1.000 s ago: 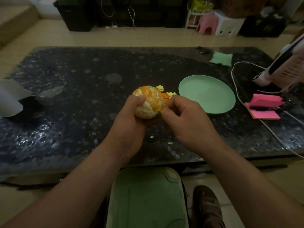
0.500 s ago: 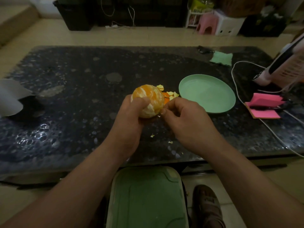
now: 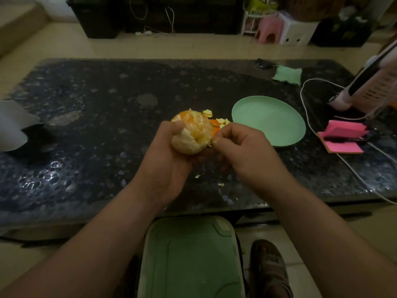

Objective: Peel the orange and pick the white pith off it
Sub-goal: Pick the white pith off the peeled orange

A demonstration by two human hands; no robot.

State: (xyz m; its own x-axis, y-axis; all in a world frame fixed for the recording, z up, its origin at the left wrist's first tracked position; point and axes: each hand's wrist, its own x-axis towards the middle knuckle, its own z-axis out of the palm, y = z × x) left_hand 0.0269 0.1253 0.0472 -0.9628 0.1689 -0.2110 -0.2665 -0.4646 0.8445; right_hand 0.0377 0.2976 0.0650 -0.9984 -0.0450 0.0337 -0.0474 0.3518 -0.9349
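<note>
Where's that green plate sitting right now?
In the head view the green plate lies on the dark table, right of centre, just beyond the right hand, between the peel scraps and the pink sticky notes.

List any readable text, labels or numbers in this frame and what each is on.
None readable.
The yellow packet on the far shelf may carry print, but it is too blurred.
The pink notepad and green plate show no writing.

Orange (image 3: 191, 134) pale orange w/ white pith, plate (image 3: 268, 120) mint green, table (image 3: 96, 117) black speckled, notes (image 3: 343, 136) pink.
</note>
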